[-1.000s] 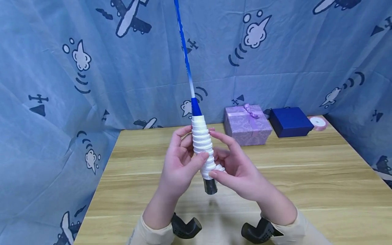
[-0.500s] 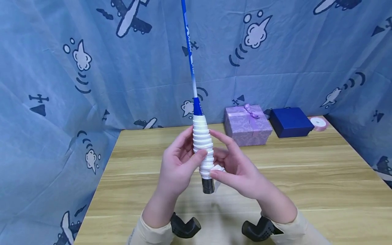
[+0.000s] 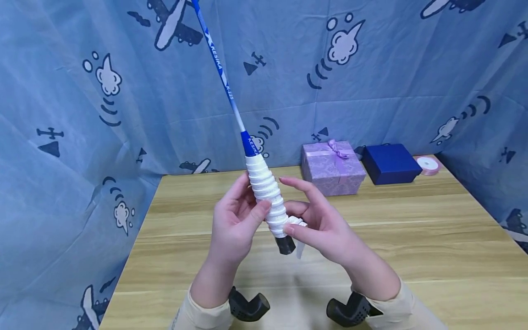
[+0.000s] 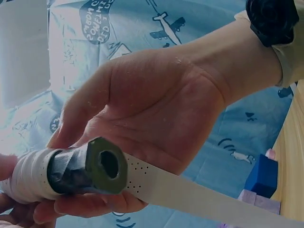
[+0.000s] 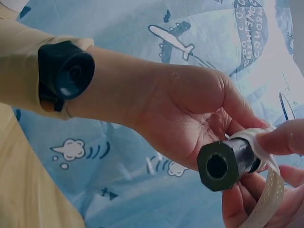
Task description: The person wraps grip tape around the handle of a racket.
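A badminton racket [image 3: 222,75] with a blue shaft slants up to the left in the head view, its head out of frame. White grip tape [image 3: 264,183] winds round the handle in ridged turns. Below it the bare black butt [image 3: 285,245] shows, with an eight-sided, hollow end in both wrist views. My left hand [image 3: 237,222] holds the wrapped handle, thumb across the front. My right hand [image 3: 321,224] pinches the tape low on the handle, its index finger raised off the wrapping. A loose perforated tape strip [image 4: 166,190] trails from the handle.
On the wooden table [image 3: 185,238] stand a lilac gift box [image 3: 334,172] with a bow, a dark blue box [image 3: 391,165] and a pink ribbon spool [image 3: 428,165], all at the back right. A blue patterned curtain [image 3: 165,114] hangs behind.
The racket's shaft has swung left, after a slight move right, while its butt shifted right. The handle has turned, bringing the cone's lettering into view. My right index finger has come away from the wrapping.
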Available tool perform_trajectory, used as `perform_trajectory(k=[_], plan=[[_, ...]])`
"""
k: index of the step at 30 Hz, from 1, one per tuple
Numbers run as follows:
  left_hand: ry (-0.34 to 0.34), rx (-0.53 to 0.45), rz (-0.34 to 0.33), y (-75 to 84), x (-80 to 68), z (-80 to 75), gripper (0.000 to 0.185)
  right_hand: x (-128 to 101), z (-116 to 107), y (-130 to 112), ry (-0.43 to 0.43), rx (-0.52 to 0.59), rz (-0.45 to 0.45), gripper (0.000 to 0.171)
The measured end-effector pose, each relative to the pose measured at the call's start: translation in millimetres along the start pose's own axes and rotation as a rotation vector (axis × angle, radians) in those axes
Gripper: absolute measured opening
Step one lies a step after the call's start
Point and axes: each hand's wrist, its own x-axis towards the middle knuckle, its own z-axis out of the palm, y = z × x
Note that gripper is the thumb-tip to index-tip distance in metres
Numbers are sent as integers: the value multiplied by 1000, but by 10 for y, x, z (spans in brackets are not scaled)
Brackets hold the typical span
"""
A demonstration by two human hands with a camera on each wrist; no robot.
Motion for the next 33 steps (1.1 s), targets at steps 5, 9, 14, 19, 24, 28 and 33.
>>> perform_trajectory(k=[5, 9, 14, 19, 24, 28, 33], plan=[[32, -10, -10, 7, -4, 16, 56, 3, 17, -2, 29, -7, 72, 67], [35, -34, -16, -5, -6, 19, 53, 0, 21, 8, 27, 36, 109, 62], [8, -77, -7, -30, -3, 14, 52, 2, 6, 28, -18, 88, 83, 62], [-50, -126, -4, -29, -10, 1, 52, -3, 3, 19, -37, 125, 67, 68], [-59, 1, 27, -37, 0, 14, 53, -8, 31, 18, -30, 84, 13, 70], [46, 147, 9, -47, -3, 46, 55, -4, 79, 49, 28, -44, -32, 71], [114, 106, -33, -35, 1, 65, 59, -5, 90, 46, 87, -143, -36, 74]])
